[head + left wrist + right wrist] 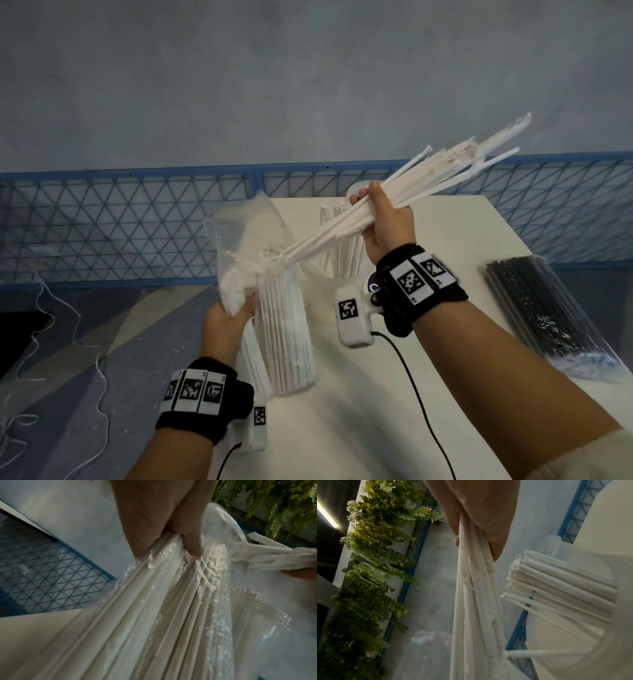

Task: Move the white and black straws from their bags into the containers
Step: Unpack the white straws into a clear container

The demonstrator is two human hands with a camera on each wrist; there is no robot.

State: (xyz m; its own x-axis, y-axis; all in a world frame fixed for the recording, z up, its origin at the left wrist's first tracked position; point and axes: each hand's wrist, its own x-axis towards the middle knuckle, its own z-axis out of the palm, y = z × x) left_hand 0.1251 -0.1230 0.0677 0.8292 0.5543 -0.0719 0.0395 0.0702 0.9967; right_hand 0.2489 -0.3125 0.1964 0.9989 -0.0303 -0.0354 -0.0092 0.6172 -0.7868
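Observation:
My right hand (380, 219) grips a bunch of white straws (428, 181) lifted over the table, its lower ends still at the open mouth of the clear bag (284, 329). In the right wrist view the right hand (476, 524) is curled round the same bunch (474, 601). My left hand (227, 313) holds the bag of white straws on its left side, fingers (192, 543) pressing the plastic (154, 615). Behind the right hand a clear container (342, 263) stands with white straws (556, 588) in it. A bag of black straws (534, 308) lies flat at the table's right edge.
The white table (462, 246) ends close behind the container; a blue mesh fence (120, 226) runs beyond it. White cords (68, 342) lie on the floor to the left. A black cable (411, 377) trails from the right wrist camera across the table.

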